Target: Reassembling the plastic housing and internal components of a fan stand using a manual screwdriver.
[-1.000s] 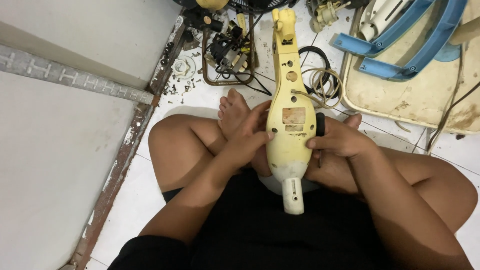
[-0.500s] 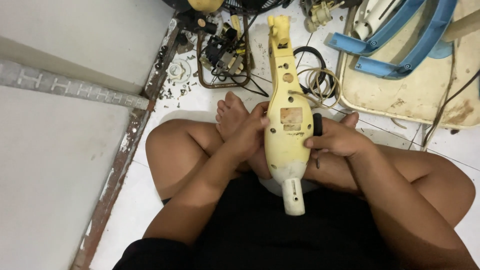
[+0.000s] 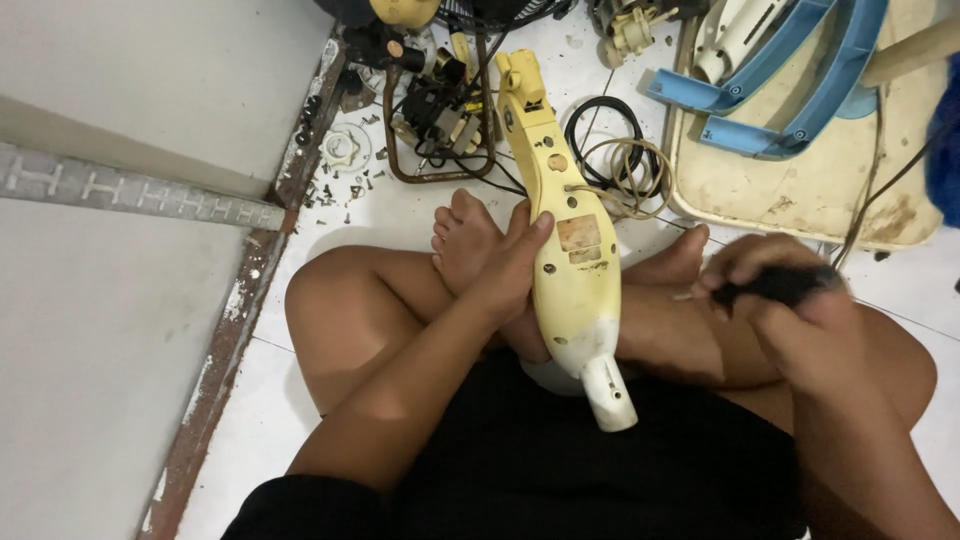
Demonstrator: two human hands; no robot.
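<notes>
Both hands work low in the view, over crossed bare legs on a white tiled floor [image 3: 400, 215]. Starting at nine o'clock, a grey door panel [image 3: 120, 120] with a worn metal threshold strip [image 3: 240, 330] fills the left side. Near eleven o'clock small loose screws [image 3: 335, 185] lie scattered on the tiles beside a white round plastic part [image 3: 343, 148], and a bare motor assembly [image 3: 440, 105] with wires sits just past them.

At the centre, the left hand [image 3: 505, 275] wraps its fingers around the side of a long yellowed plastic housing [image 3: 565, 255], holding it propped lengthwise against the legs, its narrow white stub end pointing toward six o'clock and its top end toward twelve. A coil of black and beige cable [image 3: 615, 150] lies on the floor just right of the housing's upper part.

At three o'clock the right hand [image 3: 790, 310], apart from the housing, is closed around a dark-handled tool [image 3: 775, 285], its thin tip aimed left. At one o'clock blue curved plastic pieces [image 3: 770, 110] rest on a stained cream-coloured panel [image 3: 850, 190].
</notes>
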